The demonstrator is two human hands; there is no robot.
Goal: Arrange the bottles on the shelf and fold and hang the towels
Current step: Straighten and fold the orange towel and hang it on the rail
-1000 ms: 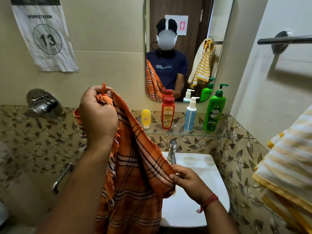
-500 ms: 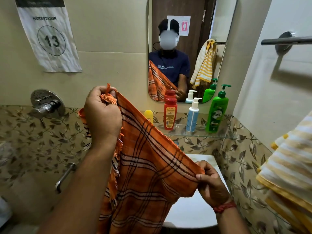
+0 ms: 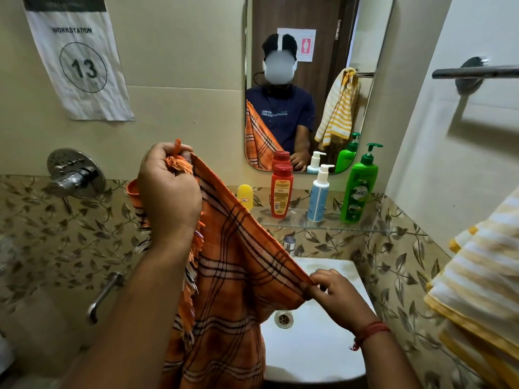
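An orange checked towel (image 3: 233, 282) hangs in front of me over the sink. My left hand (image 3: 168, 192) grips its fringed top corner, raised high. My right hand (image 3: 334, 296) pinches the towel's edge lower down on the right, so the top edge slopes between the two hands. On the glass shelf (image 3: 300, 221) stand a small yellow bottle (image 3: 245, 195), a red bottle (image 3: 281, 190), a white and blue pump bottle (image 3: 318, 196) and a green pump bottle (image 3: 359, 189). A yellow striped towel (image 3: 483, 279) hangs at the right edge.
A white sink (image 3: 317, 349) with a tap (image 3: 289, 244) lies below the shelf. A towel rail (image 3: 474, 72) is fixed to the right wall. A mirror (image 3: 311, 80) hangs above the shelf. A shower valve (image 3: 74, 174) and spout (image 3: 102, 297) are on the left wall.
My right hand has moved right along the towel's edge and drawn it out taut, spreading the cloth. My left hand has stayed raised on the fringed corner.
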